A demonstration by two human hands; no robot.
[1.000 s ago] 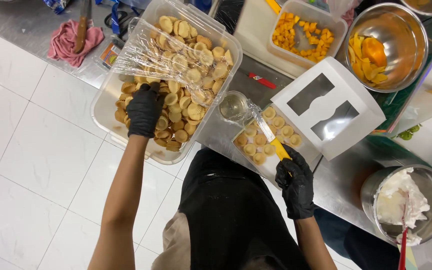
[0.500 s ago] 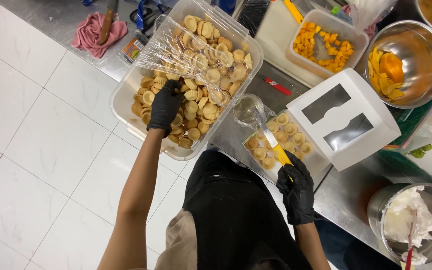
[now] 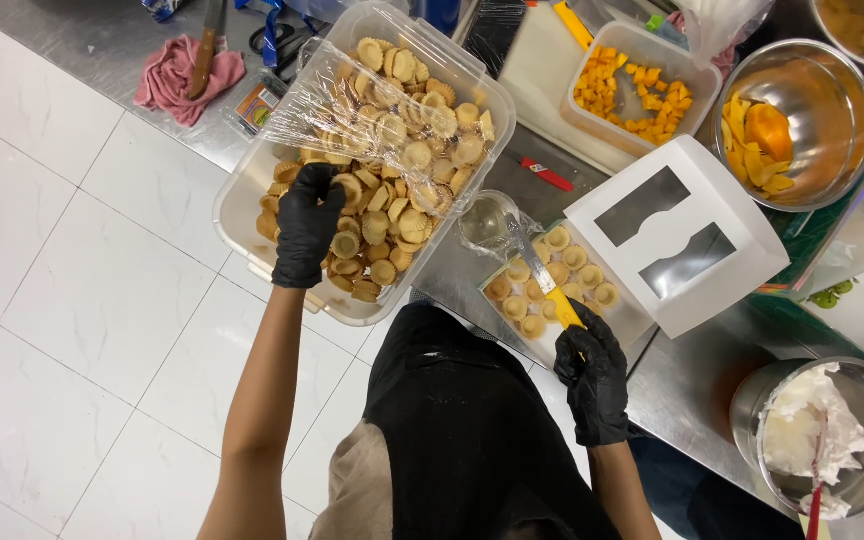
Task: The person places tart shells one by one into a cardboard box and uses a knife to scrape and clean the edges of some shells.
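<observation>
The left hand (image 3: 307,228), in a black glove, reaches into the big clear tub (image 3: 252,190) of small tart shells (image 3: 392,200); its grip is curled down among the shells at the tub's near-left corner, but whether it has closed on one cannot be told. Cling film (image 3: 352,110) is peeled back over the far half of the tub. Right of the tub, the gloved right hand (image 3: 594,378) has its grip closed on the yellow handle of a knife (image 3: 547,285), whose blade lies over the white box (image 3: 680,232) tray holding more shells (image 3: 562,270). A small glass bowl (image 3: 487,220) sits between the tub and the box. Beyond the box stand a tub of orange fruit pieces (image 3: 632,90) and a steel bowl (image 3: 802,120); on the tabletop (image 3: 702,390) to the box's near right is a bowl of cream (image 3: 822,440).
</observation>
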